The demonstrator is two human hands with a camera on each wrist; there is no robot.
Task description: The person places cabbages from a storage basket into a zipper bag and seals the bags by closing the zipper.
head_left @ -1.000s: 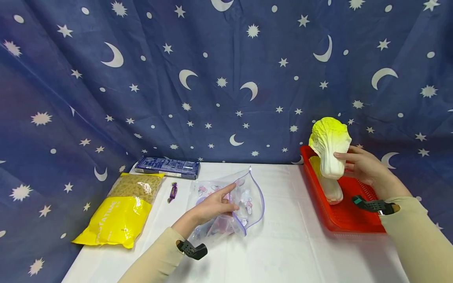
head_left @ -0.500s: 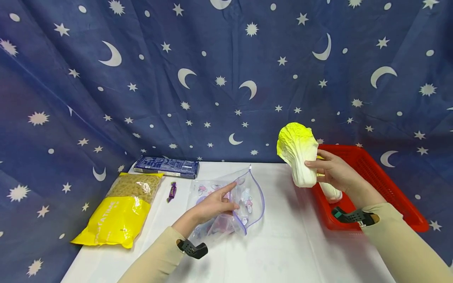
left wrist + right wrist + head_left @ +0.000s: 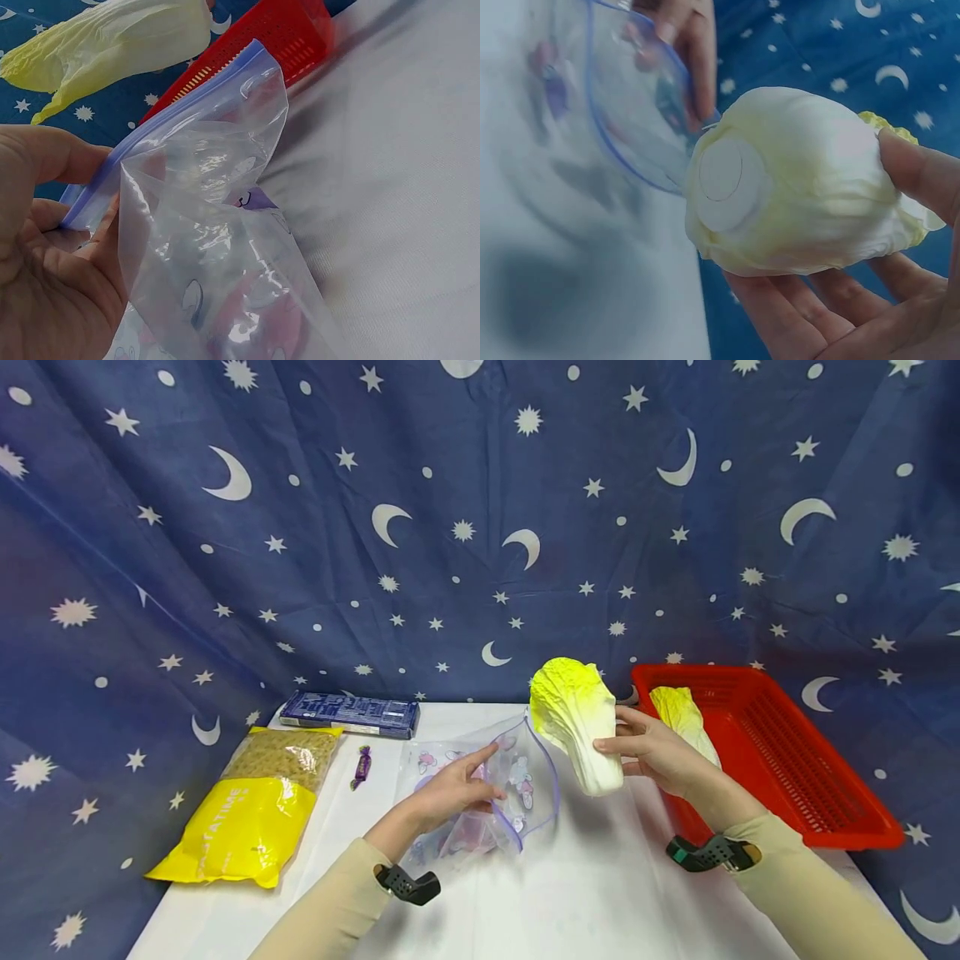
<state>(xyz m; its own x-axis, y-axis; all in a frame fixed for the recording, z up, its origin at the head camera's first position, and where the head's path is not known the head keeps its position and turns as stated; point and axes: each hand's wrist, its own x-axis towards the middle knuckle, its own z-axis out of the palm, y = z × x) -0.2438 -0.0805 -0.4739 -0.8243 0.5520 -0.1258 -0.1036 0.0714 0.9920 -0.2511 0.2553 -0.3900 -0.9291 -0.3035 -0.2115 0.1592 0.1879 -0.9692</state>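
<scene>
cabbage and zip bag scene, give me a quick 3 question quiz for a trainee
1. True or false: the right hand holds a cabbage above the white table.
2. What does the left hand do to the zip bag?
A. lays it flat and shut
B. holds its mouth open
C. lifts it over the basket
3. Fill in: a second cabbage lies in the red ____.

Key: 1 true. 2 B: the fingers grip the bag's purple zip edge. 3 basket.
</scene>
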